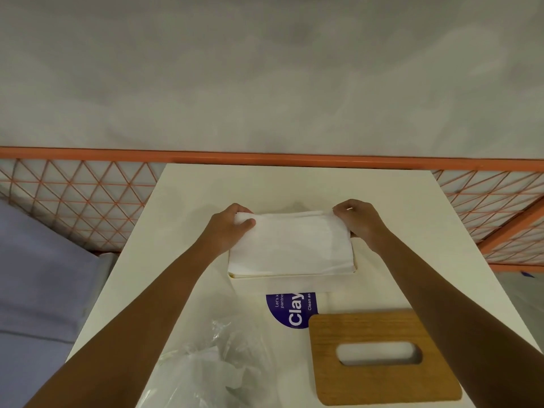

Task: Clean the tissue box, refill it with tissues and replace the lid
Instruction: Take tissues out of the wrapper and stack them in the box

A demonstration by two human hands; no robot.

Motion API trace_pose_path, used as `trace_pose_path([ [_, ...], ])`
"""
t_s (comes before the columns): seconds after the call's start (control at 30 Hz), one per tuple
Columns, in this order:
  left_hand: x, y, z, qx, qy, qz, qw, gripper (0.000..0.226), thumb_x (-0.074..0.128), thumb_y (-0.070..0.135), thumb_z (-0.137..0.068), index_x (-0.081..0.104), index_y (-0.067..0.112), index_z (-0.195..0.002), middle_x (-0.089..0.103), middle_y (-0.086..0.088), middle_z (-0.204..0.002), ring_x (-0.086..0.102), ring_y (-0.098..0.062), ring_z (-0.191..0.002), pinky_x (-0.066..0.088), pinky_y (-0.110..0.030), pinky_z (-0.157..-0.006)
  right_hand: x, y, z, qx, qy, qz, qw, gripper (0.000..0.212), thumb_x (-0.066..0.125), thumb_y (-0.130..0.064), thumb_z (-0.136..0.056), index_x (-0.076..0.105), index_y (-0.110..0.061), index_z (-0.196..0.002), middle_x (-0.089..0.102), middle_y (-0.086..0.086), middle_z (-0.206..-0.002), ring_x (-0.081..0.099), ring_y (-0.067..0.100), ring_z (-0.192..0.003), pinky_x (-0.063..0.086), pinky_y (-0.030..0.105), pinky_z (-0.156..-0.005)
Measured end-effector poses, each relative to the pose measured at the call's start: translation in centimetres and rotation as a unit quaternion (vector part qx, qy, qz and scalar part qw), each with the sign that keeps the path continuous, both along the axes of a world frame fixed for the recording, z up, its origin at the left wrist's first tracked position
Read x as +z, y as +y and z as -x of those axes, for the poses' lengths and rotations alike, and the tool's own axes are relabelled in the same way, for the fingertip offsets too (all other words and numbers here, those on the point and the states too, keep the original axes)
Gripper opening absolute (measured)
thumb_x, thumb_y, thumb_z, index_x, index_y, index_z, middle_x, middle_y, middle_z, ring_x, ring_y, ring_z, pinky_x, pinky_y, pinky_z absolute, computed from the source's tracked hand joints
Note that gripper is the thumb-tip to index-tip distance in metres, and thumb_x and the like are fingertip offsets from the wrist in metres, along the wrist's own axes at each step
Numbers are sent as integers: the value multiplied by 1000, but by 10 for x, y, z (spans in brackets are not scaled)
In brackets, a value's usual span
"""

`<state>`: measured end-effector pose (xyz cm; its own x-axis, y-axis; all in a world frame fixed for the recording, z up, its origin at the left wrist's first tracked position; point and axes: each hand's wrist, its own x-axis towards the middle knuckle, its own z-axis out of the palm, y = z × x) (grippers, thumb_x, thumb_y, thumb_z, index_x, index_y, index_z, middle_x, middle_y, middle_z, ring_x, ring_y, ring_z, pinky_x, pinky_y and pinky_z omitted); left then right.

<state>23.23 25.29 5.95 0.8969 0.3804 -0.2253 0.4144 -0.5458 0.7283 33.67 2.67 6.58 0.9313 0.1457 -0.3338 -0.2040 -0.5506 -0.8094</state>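
Nearest on the white table [294,184] lie a crumpled clear plastic wrapper [212,369] and, to its right, a flat brown wooden lid with an oval slot [382,384]. Beyond them, mid-table, stands the open cream rectangular tissue box [294,282]. A white tissue stack [291,245] rests in its top, the left hand [228,228] and right hand [360,222] each pinching a far corner.

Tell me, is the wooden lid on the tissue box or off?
Off. The wooden lid lies flat on the table, apart from the tissue box, whose tissues show.
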Motion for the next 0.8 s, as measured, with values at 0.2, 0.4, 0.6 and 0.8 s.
trace_pose_path([
  [0.2,-8,-6,0,-41,-6,-194,980,37,57,29,-90,53,15,-123,52,-6,-125,45,-21,-119,40,-30,-98,-8,4,15,76,-141,139,977,33,45,-5,-92,51,-9,-124,55,12,-94,55,21,-84,46,24,-71],
  [0.4,4,-8,12,-184,-25,-375,908,46,53,38,-91,46,23,-134,40,3,-139,36,-16,-128,30,-28,-107,-7,6,34,210,-307,324,870,49,50,-12,-90,38,-13,-138,33,13,-139,42,28,-120,42,34,-97],
  [0.6,-2,-29,17,-317,82,-294,898,57,45,49,-92,30,30,-144,17,8,-156,14,-17,-143,19,-36,-117,-18,20,49,334,-271,298,852,43,37,-26,-98,38,-16,-140,35,2,-144,36,21,-129,37,33,-103],
  [0.8,-8,-42,17,-317,141,-266,899,54,42,50,-93,27,37,-143,0,6,-159,-5,-23,-147,5,-39,-118,-27,22,57,343,-244,356,834,50,31,-35,-98,26,-18,-145,26,2,-152,30,23,-135,34,35,-108],
])
